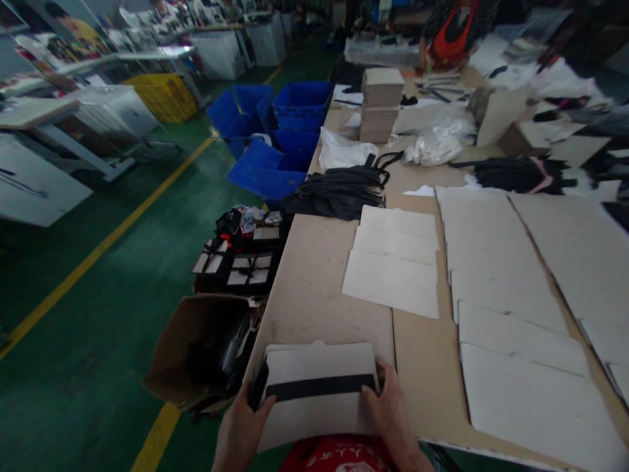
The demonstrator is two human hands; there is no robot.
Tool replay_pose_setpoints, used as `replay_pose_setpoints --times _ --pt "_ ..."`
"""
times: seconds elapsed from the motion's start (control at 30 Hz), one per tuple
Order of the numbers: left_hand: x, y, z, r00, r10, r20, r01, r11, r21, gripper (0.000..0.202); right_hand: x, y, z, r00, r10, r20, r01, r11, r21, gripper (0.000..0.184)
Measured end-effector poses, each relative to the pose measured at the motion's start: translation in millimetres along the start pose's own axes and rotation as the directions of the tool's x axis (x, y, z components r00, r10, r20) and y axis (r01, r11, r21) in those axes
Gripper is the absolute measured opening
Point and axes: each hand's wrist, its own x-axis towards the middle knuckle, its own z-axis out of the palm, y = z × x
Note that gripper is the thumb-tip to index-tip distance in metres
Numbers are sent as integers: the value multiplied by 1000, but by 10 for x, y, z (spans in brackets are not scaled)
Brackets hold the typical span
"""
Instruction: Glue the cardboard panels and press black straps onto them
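Observation:
Right before me at the table's near left corner lies a pale cardboard panel (314,417) with a small tab on its far edge. A black strap (322,387) runs across it from side to side. My left hand (246,419) grips the panel's left edge, thumb at the strap's left end, beside a dark bundled piece (259,387). My right hand (388,400) is closed on the right edge, its thumb by the strap's other end. The undersides of both hands' grips are hidden.
Overlapping pale panels (398,262) lie ahead, with longer rows (521,367) to the right. Black straps (339,190) are heaped farther up the table (314,288). An open carton (171,354) and blue bins (275,157) stand left on the floor. A person in a red apron (447,39) is at the far end.

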Motion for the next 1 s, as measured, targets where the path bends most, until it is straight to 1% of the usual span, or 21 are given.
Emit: replay_pose_setpoints --times 0.07,0.13,0.2,0.3,0.4,0.5,0.57,0.63,0.73,0.8,0.87,0.93,1.0 --pt "94 185 -75 998 60 -5 -60 998 -16 68 110 -28 11 999 0 -46 1 1000 16 53" --pt "187 360 -133 994 104 19 -103 994 -46 63 208 -50 18 994 -21 -111 23 1000 15 53" --pt "274 469 -171 990 128 55 -125 990 -59 62 273 -53 23 988 -33 -149 35 999 15 53" --pt "385 482 -188 983 160 87 -156 986 -53 64 290 -17 35 987 -45 -152 43 999 -17 52" --pt "464 422 -156 975 213 69 -212 977 -12 63 229 37 53 980 -110 -165 94 990 -103 49" --pt "481 410 -104 953 302 15 -302 951 64 59 137 59 48 967 -179 -184 140 968 -207 44" --pt "447 432 -104 948 318 34 -320 943 92 55 80 51 11 962 -201 -187 149 955 -258 43" --pt "393 467 -172 949 301 91 -310 945 108 51 47 40 -68 962 -212 -173 159 948 -277 41" --pt "331 573 -414 942 303 147 -322 937 136 46 119 48 -297 966 -223 -131 187 952 -242 37" --pt "323 732 -601 940 306 150 -330 928 175 45 295 80 -525 966 -213 -148 182 963 -199 38" --pt "336 1000 -715 934 333 134 -355 911 209 44 576 127 -777 954 -199 -224 159 970 -184 41" --pt "358 1370 -697 900 419 118 -435 877 206 38 923 174 -1006 928 -210 -308 144 964 -225 45" --pt "384 1807 -548 845 520 122 -535 824 187 32 1269 208 -1171 907 -237 -349 131 945 -301 48"
